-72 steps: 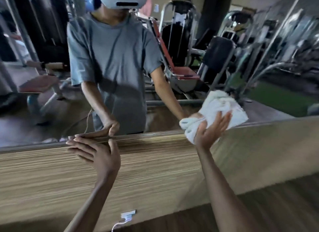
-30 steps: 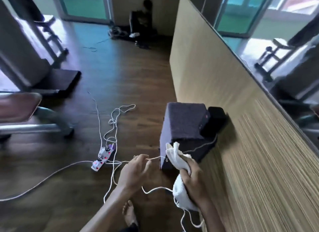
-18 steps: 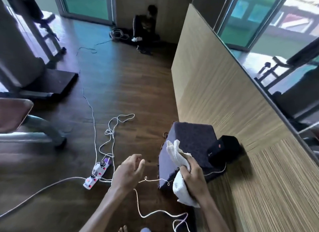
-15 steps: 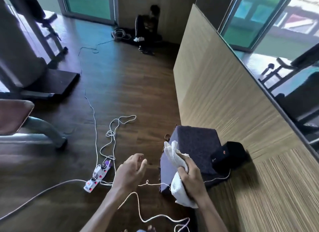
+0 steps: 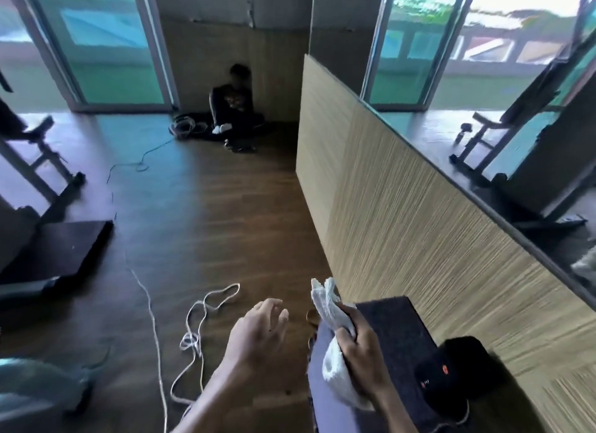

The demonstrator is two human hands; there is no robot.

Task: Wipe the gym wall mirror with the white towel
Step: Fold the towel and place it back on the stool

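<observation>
My right hand (image 5: 361, 352) grips the bunched white towel (image 5: 329, 313), one end sticking up above my fist and the rest hanging below it. My left hand (image 5: 258, 332) hovers beside it with relaxed, slightly curled fingers and holds nothing. The wall mirror (image 5: 503, 87) runs along the right side above a striped wooden panel (image 5: 403, 226), well away from both hands. The towel hangs over a dark carpeted box (image 5: 396, 329) on the floor.
A black speaker (image 5: 451, 371) leans by the box against the panel. White cords (image 5: 200, 319) loop across the wooden floor. A dark platform (image 5: 58, 252) and gym machine frames stand at left. A person (image 5: 232, 107) sits by the far wall.
Earlier I faced the mirror with the towel pressed against it. I have turned along the wall; the view has since tilted up and moved forward, with both hands low over the box.
</observation>
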